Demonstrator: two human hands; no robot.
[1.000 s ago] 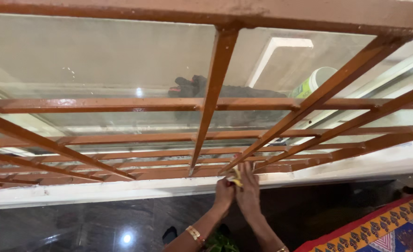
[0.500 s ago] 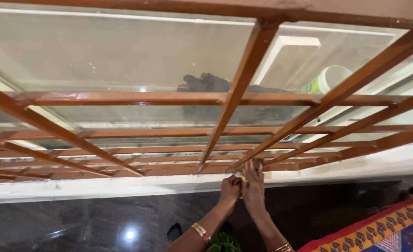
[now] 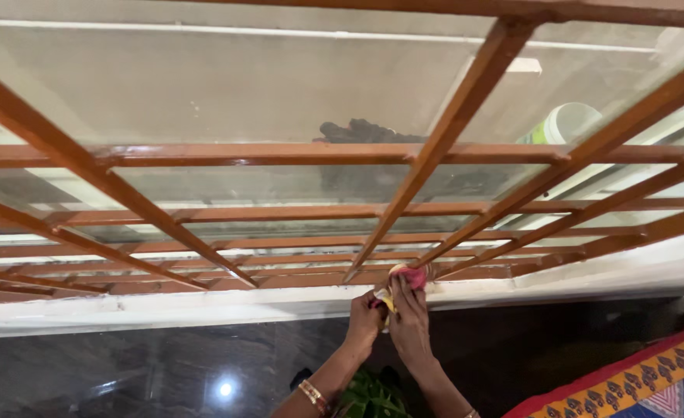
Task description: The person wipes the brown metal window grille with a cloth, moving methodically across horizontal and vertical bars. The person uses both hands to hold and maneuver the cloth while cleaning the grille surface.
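Cloth [image 3: 409, 276] on grille [image 3: 404, 210] btm, btwn both hands.

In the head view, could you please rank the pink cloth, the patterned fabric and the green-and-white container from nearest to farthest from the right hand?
1. Pink cloth: at the fingertips of the right hand, against the brown window grille.
2. Patterned fabric: lower right corner.
3. Green-and-white container: upper right, behind the glass.
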